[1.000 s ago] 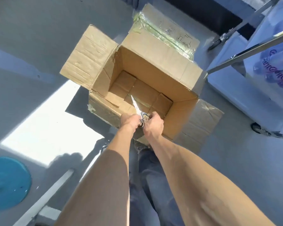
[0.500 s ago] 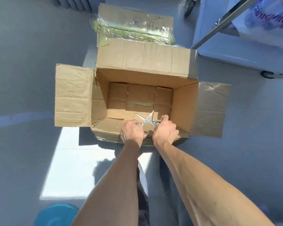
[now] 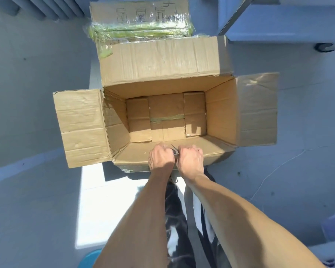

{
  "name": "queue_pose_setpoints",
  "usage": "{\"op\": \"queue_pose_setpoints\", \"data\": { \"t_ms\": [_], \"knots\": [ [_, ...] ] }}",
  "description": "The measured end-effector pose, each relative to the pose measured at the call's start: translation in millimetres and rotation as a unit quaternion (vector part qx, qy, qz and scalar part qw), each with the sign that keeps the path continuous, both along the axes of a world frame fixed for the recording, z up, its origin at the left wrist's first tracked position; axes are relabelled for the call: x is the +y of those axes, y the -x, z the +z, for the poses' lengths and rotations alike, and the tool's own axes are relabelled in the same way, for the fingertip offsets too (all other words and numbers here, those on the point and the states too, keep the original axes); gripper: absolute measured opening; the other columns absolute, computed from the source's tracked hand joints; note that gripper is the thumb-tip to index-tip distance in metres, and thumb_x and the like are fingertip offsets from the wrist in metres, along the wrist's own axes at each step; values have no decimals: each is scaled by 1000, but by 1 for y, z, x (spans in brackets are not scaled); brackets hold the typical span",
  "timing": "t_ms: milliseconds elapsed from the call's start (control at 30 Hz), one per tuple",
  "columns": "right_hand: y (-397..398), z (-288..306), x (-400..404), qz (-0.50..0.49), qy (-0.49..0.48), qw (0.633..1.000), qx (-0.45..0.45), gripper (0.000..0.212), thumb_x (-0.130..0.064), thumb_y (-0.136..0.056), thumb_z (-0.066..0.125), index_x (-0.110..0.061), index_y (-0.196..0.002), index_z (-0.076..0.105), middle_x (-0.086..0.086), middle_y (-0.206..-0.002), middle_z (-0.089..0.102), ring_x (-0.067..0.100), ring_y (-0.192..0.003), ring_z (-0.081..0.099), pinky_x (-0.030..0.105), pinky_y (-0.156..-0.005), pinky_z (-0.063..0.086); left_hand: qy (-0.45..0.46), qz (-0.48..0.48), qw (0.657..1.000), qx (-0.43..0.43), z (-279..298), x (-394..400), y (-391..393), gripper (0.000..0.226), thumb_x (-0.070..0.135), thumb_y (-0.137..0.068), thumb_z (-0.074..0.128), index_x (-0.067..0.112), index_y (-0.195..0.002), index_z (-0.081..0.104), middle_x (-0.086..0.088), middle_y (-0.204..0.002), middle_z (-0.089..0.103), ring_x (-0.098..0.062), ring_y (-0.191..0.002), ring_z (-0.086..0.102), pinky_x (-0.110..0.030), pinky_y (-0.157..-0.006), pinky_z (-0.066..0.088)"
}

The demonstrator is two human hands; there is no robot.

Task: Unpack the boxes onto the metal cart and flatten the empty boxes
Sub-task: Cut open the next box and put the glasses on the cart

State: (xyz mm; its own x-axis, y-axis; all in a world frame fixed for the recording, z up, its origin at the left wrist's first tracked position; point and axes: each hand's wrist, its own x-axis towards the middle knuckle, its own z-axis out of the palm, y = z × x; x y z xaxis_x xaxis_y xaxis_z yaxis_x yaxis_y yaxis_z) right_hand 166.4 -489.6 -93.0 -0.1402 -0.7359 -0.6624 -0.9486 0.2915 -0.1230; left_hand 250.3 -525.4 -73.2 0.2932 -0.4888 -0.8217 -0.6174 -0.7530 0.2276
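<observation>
Fingers (image 3: 190, 151) of both hands curl around small metal scissors (image 3: 174, 151) over the light, stiff, empty brown cardboard box (image 3: 162, 60), best gripped by its flaps.

— The cardboard box (image 3: 162, 113)?
— Open and empty, upright on the grey floor (image 3: 37, 190), its flaps folded outward.
— Markings?
— Greenish tape across its bottom seam and crumpled on the far flap.

It looks like a storeroom or goods area: painted grey floor (image 3: 37, 190), an opened cardboard box (image 3: 162, 60), a wheeled metal cart (image 3: 278, 33).
</observation>
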Motion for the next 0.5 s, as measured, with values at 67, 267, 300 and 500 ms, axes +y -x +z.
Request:
{"op": "queue_pose_setpoints", "data": {
  "t_ms": [67,267,300,500],
  "knots": [
    [4,-9,3,-5,2,1000,4,21,-7,-92,43,-13,-101,62,7,-93,65,27,-94,55,37,-90,39,31,24,999,-36,-9,6,0,26,18,-99,39,12,-116,57,-12,-104,65,-28,-100,56,-39,-88,44],
    [15,-34,23,82,-32,996,-26,6,-12,-94,39,-17,-95,39,4,-85,54,27,-82,53,38,-81,38,-2,-169,980,-106,-50,32,-23,42,7,-85,59,18,-126,57,-4,-116,58,-21,-112,45,-36,-98,37],
    [17,-36,26,88,-32,995,-27,2,-17,-95,38,-18,-94,38,4,-85,53,27,-82,53,38,-81,38,-14,-225,968,-111,-55,38,-25,40,8,-83,60,19,-122,59,-4,-113,58,-22,-111,45,-36,-96,36],
    [26,-25,28,152,-75,985,-26,30,-20,-87,54,-17,-116,46,6,-109,57,27,-104,52,40,-96,36,-22,-310,934,-178,-61,52,-19,33,6,-88,53,24,-115,61,-3,-102,62,-22,-105,48,-38,-99,32]
  ]
}}
